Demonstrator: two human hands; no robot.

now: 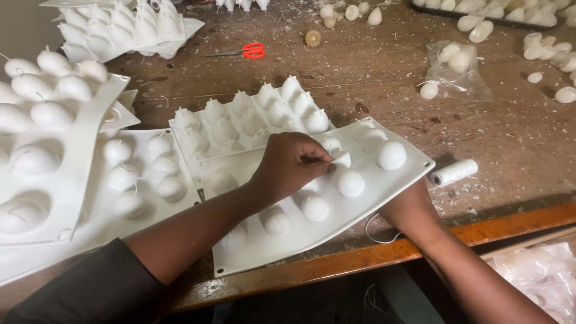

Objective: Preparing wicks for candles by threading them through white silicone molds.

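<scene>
A white flexible mould tray [252,255] with egg-shaped bumps lies tilted over the table's front edge. My left hand [292,163] rests on top of it near the middle, fingers pinched together at one bump where a thin wick shows. My right hand [411,211] reaches under the tray's right end and props it up; its fingers are hidden beneath the tray. A thin white thread [375,231] hangs below the tray by the right wrist.
Another mould [198,123] lies behind the held one, and more stacked moulds [78,150] at the left. A spool of white thread [454,172] lies at the right. Red-handled scissors [249,50], a plastic bag [459,69] and loose egg-shaped candles [543,51] lie farther back.
</scene>
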